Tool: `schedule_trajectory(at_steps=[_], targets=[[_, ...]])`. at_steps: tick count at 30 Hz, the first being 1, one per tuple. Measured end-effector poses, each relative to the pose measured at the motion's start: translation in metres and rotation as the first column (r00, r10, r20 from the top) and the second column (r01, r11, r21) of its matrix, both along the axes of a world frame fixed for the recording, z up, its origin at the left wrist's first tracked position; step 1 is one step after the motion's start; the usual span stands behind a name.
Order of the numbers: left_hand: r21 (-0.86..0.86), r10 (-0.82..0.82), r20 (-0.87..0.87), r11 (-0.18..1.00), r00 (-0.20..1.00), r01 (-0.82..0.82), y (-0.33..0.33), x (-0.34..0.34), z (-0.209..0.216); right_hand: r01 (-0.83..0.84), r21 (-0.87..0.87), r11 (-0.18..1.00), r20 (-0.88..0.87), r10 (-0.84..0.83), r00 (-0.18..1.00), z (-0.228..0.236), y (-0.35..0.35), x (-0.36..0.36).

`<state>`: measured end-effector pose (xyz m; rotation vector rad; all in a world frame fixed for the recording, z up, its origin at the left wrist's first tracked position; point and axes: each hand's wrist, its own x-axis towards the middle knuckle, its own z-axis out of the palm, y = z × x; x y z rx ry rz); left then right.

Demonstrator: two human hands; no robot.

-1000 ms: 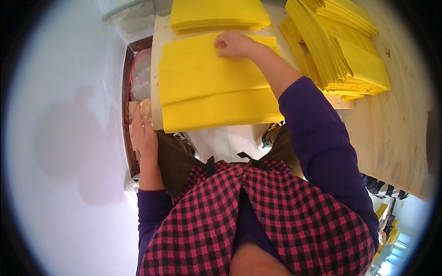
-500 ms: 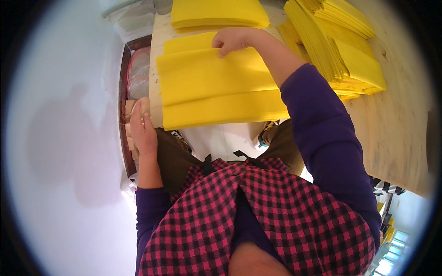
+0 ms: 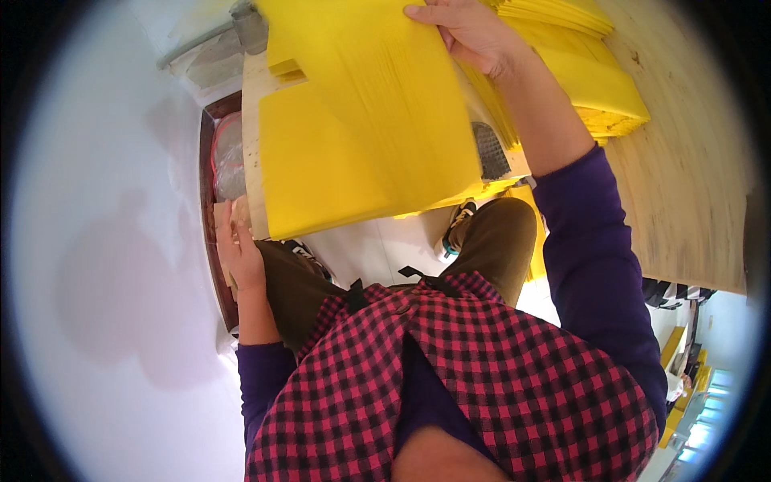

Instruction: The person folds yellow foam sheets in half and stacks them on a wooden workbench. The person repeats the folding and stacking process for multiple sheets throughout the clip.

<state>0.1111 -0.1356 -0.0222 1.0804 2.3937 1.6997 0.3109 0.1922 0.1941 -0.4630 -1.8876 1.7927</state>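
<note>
Raised and drawn toward one o'clock since the frame half a second ago, with the bare right hand [image 3: 474, 40]: one broad, thin, yellow, fabric-like sheet [image 3: 385, 104], low over the table then, now slanting across the upper middle, toward twelve o'clock, and blurred. Newly visible just beside its right edge, toward one o'clock: a dark grey, mesh-textured patch [image 3: 491, 153]. Partly covered by the raised sheet, at ten o'clock: a smooth, flat yellow layer [image 3: 313, 177], impossible to tell whether separate or joined. Beyond the right wrist, near one o'clock: a thick stack of folded yellow sheets [image 3: 586, 72] on a pale wooden tabletop [image 3: 683, 185]. Judging by the drape, probably very light, soft and bendable, with some body like felt; likely not fragile, though easily creased, and perhaps apt to cling to neighbouring layers. Best held, presumably, by a free edge or corner, between thumb and fingertips, and peeled up rather than dragged. On the right, reaching up from four o'clock in a purple knitted sleeve [image 3: 598, 241], wrist bent toward eleven, fingers pinching the sheet near its upper right edge, with some fingertips hidden. At nine o'clock, bare left hand [image 3: 243, 257] low beside the tabletop, fingers toward twelve, near a flat, tan, cardboard-like piece [image 3: 218, 213]; cannot tell whether gripping anything.
</note>
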Motion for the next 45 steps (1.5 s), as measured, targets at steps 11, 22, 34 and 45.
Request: schedule_trajectory(at_steps=[11,22,34,45], targets=[[-0.031,-0.210,-0.337,0.977,0.918,0.212,0.020,0.073,0.038,0.374,-0.202,0.905,0.439,-0.258,0.860,-0.165,-0.006,0.052],[-0.025,-0.520,0.021,0.853,0.854,0.521,0.059,0.107,0.089,0.424,0.155,0.892,0.380,-0.450,0.808,-0.179,-0.008,0.065],[-0.569,-0.638,-0.357,0.728,0.682,0.383,0.200,0.066,0.063,0.290,0.640,0.712,0.173,-0.501,0.848,-0.193,-0.030,0.072],[-0.669,-0.678,-0.321,0.657,0.661,0.349,0.266,0.019,0.030,0.169,0.771,0.614,0.310,-0.593,0.743,-0.190,-0.037,0.066]])
